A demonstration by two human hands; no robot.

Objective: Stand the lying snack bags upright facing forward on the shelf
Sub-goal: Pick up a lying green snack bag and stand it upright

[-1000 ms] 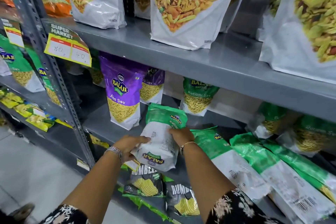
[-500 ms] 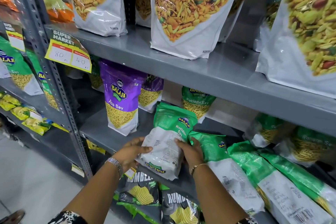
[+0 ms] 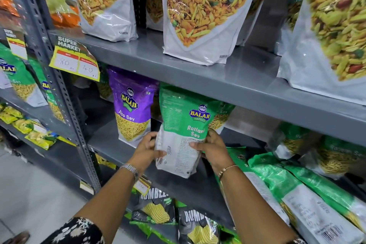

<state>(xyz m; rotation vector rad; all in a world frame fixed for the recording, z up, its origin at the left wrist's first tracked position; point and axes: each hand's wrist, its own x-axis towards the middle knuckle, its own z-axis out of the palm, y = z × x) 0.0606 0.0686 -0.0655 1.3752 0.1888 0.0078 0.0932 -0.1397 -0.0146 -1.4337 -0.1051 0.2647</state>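
From the head camera we see a green snack bag (image 3: 184, 130) held nearly upright at the front edge of the middle shelf (image 3: 118, 151), its printed green face and white lower half turned toward us, its top leaning slightly left. Our left hand (image 3: 147, 151) grips the bag's lower left edge with the fingers wrapped behind and the thumb on the front, while our right hand (image 3: 212, 148) clasps the lower right edge the same way, so both hands are closed on the bag. Whether its bottom rests on the shelf or hangs just above it we cannot tell. Just to the left of it a purple bag (image 3: 132, 105) stands upright facing forward, and partly hidden behind the held bag another green bag (image 3: 221, 117) stands further back. To the right, several green bags (image 3: 277, 182) lie flat on the same shelf, overlapping one another, with more (image 3: 332, 156) slumped behind them. Large mixed-snack bags (image 3: 206, 12) stand on the shelf above, and a yellow price tag (image 3: 76, 61) hangs from its left edge
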